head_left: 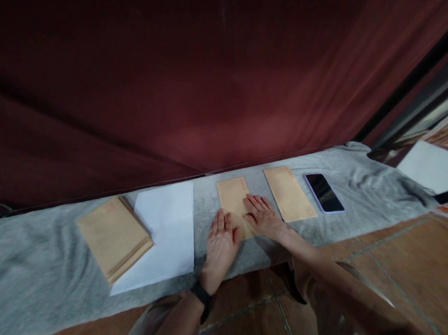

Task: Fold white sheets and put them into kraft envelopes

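The tan paper envelope (231, 195) lies flat on the grey cloth (43, 259). Its long side runs from near to far, with the far end leaning slightly left. It looks smooth and uncreased, with a faint reddish mark by its far right corner. The right hand (263, 216) rests flat over its near right part, and the left hand (221, 241) lies flat against its near left edge.

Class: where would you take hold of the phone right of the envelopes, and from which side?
Pinch the phone across its two long edges, from above. It lies flat, screen up, on the grey cloth; both edges are clear, a narrow gap parting it from the envelope.
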A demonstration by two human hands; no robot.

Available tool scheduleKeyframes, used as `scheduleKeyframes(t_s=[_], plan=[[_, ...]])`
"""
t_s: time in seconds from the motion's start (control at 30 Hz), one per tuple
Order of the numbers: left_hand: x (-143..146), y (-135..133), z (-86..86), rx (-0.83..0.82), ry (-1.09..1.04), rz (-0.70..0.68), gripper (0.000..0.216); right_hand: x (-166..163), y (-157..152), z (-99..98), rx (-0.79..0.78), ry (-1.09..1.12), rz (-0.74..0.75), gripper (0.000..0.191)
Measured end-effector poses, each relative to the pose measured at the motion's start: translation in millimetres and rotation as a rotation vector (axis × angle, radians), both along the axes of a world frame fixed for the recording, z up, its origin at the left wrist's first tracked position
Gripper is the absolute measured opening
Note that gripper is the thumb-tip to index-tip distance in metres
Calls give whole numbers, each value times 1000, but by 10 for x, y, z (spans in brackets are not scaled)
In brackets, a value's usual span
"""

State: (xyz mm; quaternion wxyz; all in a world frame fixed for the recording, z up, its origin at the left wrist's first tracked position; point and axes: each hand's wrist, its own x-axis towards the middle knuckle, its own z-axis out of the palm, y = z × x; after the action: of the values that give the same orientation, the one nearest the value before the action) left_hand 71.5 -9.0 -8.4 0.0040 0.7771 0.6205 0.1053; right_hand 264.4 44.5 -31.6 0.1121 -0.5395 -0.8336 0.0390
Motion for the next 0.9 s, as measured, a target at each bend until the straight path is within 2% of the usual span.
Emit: scheduleKeyframes(t_s=[0.1, 0.2, 0.3, 0.4, 0.47, 0.57, 0.67, 0.8, 0.9], plan=[[-33, 64, 26, -31, -46, 58, 50, -17, -10, -9, 39, 0, -55, 58], [-46, 125, 37, -46, -204, 86, 51, -60, -34, -28, 91, 13, -74, 56], [-43, 204, 14, -69, -518, 103, 57, -111, -55, -43, 112, 27, -94, 55], [-45, 303, -40, -116, -894, 198, 63, -144, -67, -44, 113, 35, -120, 54], [-56, 366, -67, -147, -1028, 260, 67, -152, -72, -38, 116, 36, -124, 54], [-71, 424, -47, -223, -1099, 310, 58, -154, -76, -25, 114, 29, -120, 55], [-63, 417, 44, -306, -1093, 276, 42, -157, -81, -14, 105, 22, -126, 55], [-40, 383, 127, -248, -988, 292, 52, -163, -88, -2, 101, 17, -131, 55], [-45, 401, 90, -290, -1048, 332, 53, -159, -90, 6, 100, 13, -128, 55]])
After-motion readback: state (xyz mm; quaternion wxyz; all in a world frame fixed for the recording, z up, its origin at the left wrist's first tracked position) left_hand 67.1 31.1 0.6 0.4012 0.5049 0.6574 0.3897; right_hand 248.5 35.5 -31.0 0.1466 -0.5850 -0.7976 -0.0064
